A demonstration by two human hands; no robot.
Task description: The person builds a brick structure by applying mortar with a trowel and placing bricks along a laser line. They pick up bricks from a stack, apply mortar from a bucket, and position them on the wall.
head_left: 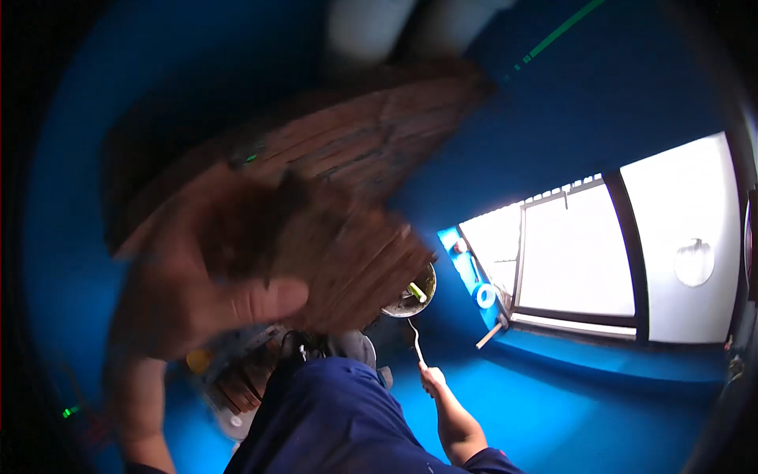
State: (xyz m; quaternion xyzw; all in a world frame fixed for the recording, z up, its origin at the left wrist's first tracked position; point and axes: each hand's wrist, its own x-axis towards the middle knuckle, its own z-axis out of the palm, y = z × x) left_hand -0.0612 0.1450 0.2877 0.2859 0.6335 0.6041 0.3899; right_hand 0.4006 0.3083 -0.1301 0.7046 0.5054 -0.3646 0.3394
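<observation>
Close in front of me, my left hand (197, 292) grips a rough brown block (359, 268), its thumb laid along the near face. Motion blurs both, and the other fingers are hidden in shadow. My right hand (432, 381), lower and to the right, is closed round a thin pale handle (418, 344) with a bent neck. That handle reaches up to the lower rim of a round bowl (427, 304); whether the two are joined I cannot tell. Inside the bowl lies a yellow-green piece (417, 293), partly hidden by the block.
Beyond my left hand is a large, dark brown, grooved surface (379, 134). Brown pieces (237, 391) are piled low on the left. At right, a hammer (491, 333) and a white ring (484, 296) are near a bright window (580, 253). Blue floor (553, 419) spreads below.
</observation>
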